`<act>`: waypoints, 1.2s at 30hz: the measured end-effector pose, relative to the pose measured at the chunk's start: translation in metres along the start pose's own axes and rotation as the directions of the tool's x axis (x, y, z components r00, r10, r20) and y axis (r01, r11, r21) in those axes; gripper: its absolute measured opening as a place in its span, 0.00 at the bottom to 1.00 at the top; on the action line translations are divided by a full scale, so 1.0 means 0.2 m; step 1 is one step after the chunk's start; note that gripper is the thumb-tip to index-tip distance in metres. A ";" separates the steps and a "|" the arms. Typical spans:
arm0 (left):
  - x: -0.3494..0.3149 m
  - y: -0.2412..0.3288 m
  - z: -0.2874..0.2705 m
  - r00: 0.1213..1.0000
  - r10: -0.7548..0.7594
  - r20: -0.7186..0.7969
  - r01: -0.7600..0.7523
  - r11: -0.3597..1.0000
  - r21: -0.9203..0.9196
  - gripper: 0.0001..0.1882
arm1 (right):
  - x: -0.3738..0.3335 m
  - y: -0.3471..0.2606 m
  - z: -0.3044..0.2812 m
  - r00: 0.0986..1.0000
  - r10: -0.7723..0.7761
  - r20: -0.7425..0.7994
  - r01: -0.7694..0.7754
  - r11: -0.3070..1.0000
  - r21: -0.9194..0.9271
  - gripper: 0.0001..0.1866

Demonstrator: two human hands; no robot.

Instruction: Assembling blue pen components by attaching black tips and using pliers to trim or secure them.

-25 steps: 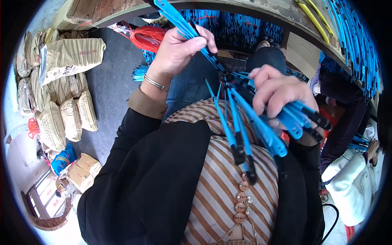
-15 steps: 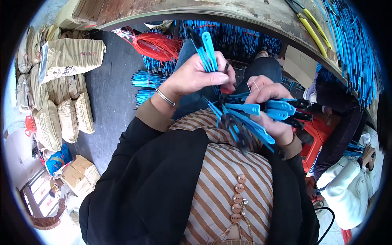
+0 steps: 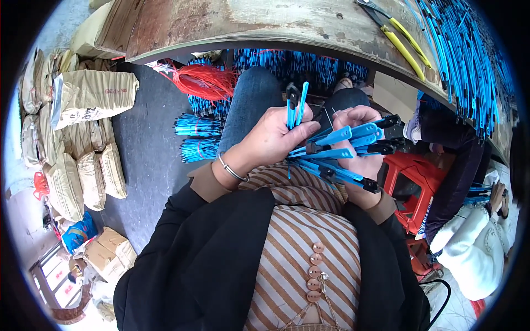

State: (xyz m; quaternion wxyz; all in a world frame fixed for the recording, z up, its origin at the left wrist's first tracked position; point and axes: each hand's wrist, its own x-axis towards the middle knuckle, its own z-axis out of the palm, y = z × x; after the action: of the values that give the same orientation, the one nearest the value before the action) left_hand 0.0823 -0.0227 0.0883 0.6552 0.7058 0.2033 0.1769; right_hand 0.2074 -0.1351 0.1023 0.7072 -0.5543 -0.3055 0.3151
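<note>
Head view: scuffed wooden table, dark floor, tan sacks, both hands pinched around blue strips.

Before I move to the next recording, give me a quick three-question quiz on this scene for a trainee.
1. True or false: the left hand is empty.
2. Which of these lies on the wooden table? A) paper sacks B) yellow-handled pliers C) red stool
3. Fill in: the bracelet is on the person's ____ wrist.

Key: 1. False; it holds blue strips. 2. B. 3. Left.
</note>
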 end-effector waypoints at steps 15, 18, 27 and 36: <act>-0.02 -0.02 0.07 0.979 0.152 -0.138 -0.122 0.971 0.205 0.06 | -0.03 -0.03 0.06 1.000 0.014 -0.017 -0.015 1.000 -0.020 0.19; -0.03 -0.01 0.08 0.983 0.108 -0.146 -0.078 0.977 0.200 0.05 | -0.03 -0.03 0.07 1.000 -0.014 -0.016 0.014 1.000 -0.027 0.20; -0.04 -0.01 0.09 0.980 0.077 -0.185 -0.040 0.980 0.197 0.05 | -0.03 -0.01 0.07 0.999 -0.007 -0.036 0.006 1.000 -0.028 0.20; -0.05 0.02 0.09 0.976 0.120 -0.181 -0.079 0.973 0.215 0.03 | -0.03 -0.02 0.09 0.998 0.012 -0.055 -0.013 1.000 -0.018 0.19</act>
State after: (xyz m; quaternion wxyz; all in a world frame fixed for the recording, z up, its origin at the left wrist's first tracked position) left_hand 0.0834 -0.0443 0.0905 0.5460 0.7586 0.2473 0.2553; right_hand 0.1904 -0.1294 0.1087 0.7082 -0.5711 -0.2855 0.3012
